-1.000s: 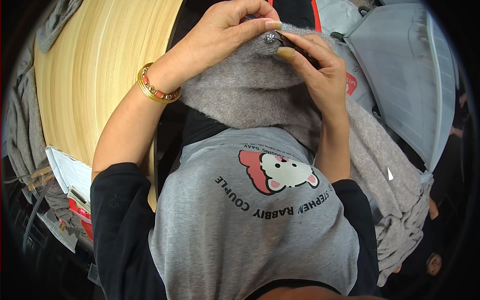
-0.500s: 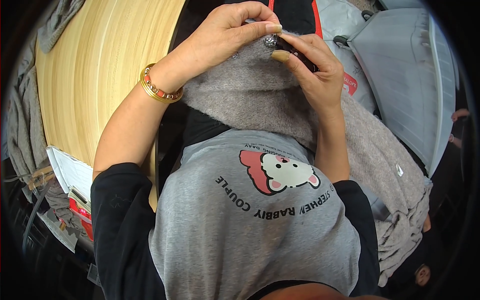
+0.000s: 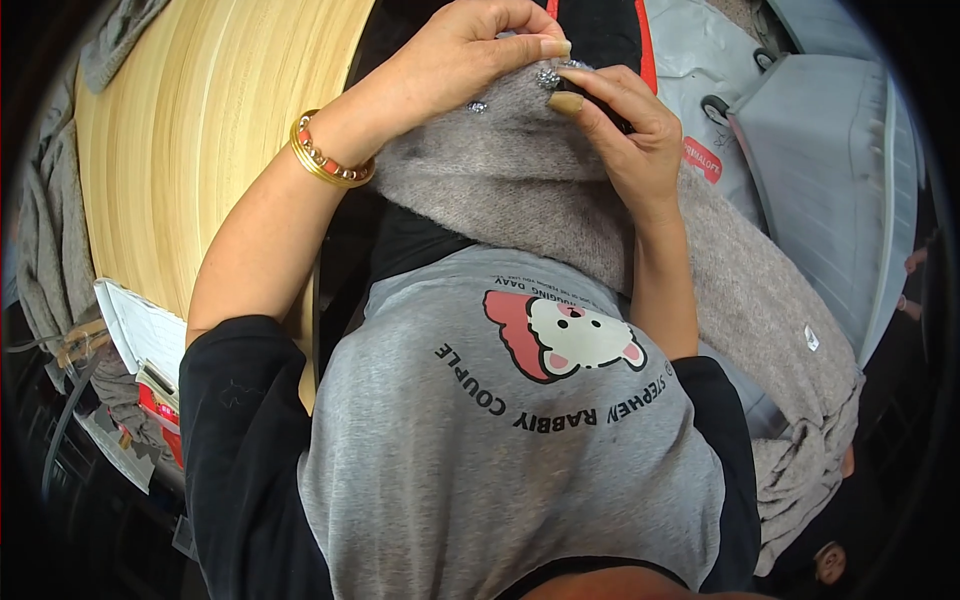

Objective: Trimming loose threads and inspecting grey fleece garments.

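Note:
A fuzzy grey-brown knit garment (image 3: 520,200) lies across my lap and trails down at the right. My left hand (image 3: 480,55) is closed in a pinch on the garment's upper part; its thumb tip presses near the far edge. Close beside it my right hand (image 3: 630,125) has its thumb and index finger bent around a small sparkly silver-black ornament (image 3: 547,78) on the knit. Whatever the right fingers hold is too small or hidden to name. Another sparkly ornament (image 3: 478,106) sits on the knit below my left wrist.
A pale wood-grain table (image 3: 190,130) stands on my left, with more grey knit (image 3: 50,210) at its far side and a white box (image 3: 140,325) by its near edge. On the right are a large grey plastic bin (image 3: 820,160) and a pale grey bag (image 3: 690,60) with a red label.
My left hand has shifted slightly right, and the second ornament shows more fully. The right thumb and index finger stay at the silver-black ornament. The whole view has moved a little.

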Motion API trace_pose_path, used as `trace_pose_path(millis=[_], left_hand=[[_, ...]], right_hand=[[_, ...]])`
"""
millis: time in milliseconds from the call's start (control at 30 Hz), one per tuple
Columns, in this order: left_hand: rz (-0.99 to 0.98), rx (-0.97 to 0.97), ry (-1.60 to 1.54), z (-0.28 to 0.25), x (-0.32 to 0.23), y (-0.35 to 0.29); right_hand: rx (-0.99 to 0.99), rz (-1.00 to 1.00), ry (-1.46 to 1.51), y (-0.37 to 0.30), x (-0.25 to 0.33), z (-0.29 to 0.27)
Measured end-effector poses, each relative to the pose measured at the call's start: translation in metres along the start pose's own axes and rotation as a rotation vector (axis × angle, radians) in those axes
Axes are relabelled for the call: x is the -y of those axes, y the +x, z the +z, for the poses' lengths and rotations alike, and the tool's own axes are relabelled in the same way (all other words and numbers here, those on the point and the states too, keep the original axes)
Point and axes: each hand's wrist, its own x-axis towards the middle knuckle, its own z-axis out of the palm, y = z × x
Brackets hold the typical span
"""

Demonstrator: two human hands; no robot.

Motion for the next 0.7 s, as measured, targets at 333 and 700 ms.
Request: trace_pose_path(millis=[333,700], left_hand=[[0.067,-0.024,0.079,0.005,0.003,0.017],[-0.049,0.096,0.451,0.004,-0.035,0.004]], right_hand=[[-0.074,0.317,0.258,-0.013,-0.02,-0.007],[-0.029,0.365,0.233,-0.019,-0.031,-0.016]])
